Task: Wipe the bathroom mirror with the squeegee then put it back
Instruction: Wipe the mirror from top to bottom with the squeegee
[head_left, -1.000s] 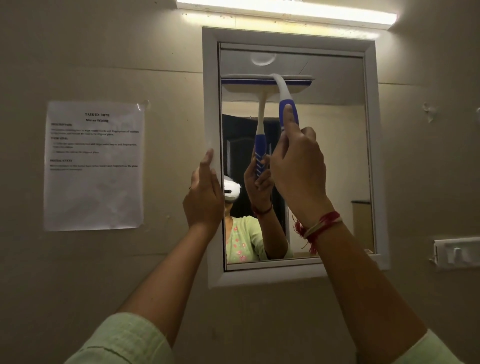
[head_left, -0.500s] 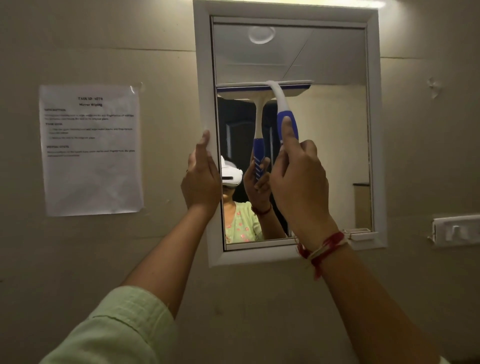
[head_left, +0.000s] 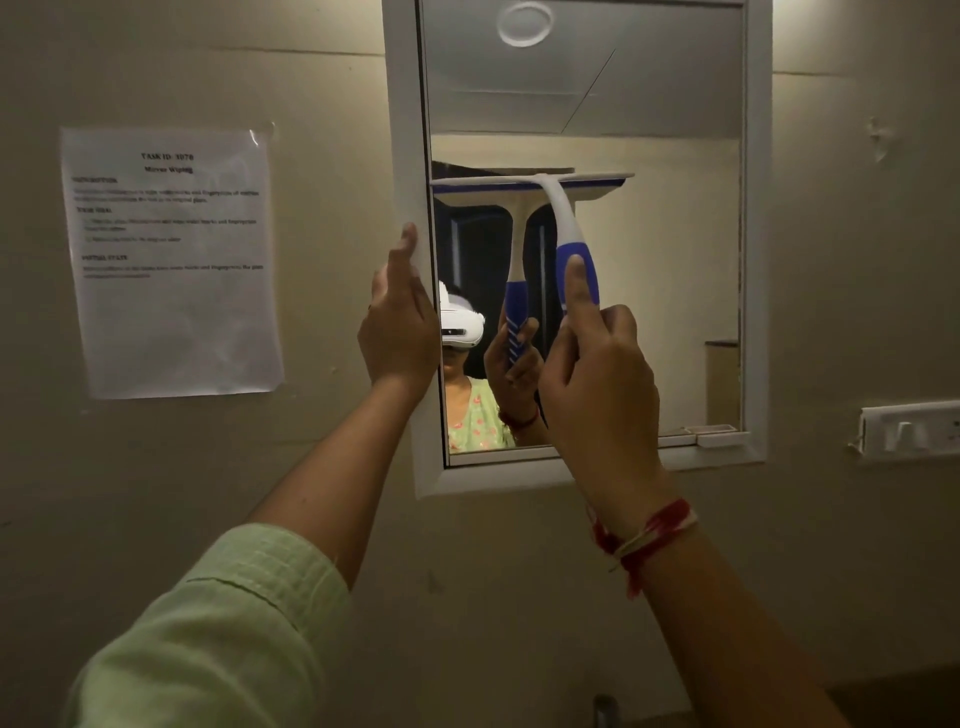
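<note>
A: While your right hand (head_left: 597, 384) is wrapped around the blue grip, where does the squeegee (head_left: 563, 218) sit?

B: Its blade lies flat against the mirror (head_left: 649, 234), level, in the upper middle of the frame, spanning from the left inner edge of the glass to just past the centre. Your thumb runs up the back of the handle, the other fingers curled closed round it.

A: And your left hand (head_left: 397, 322)?

B: It's open, fingers straight and together, pressed on the white frame (head_left: 405, 130) at the mirror's left side, gripping nothing that I can see. Whether the fingertips hook over the edge, I cannot tell.

A: Anything else around you?

B: 1 printed sheet (head_left: 174, 260) is stuck on the wall at the left of the frame, its small text too blurred to read. A white fitting (head_left: 909, 428) sits at the right edge. Red thread (head_left: 644, 540) circles your right wrist, and a pale green sleeve (head_left: 223, 634) fills the lower left.
</note>
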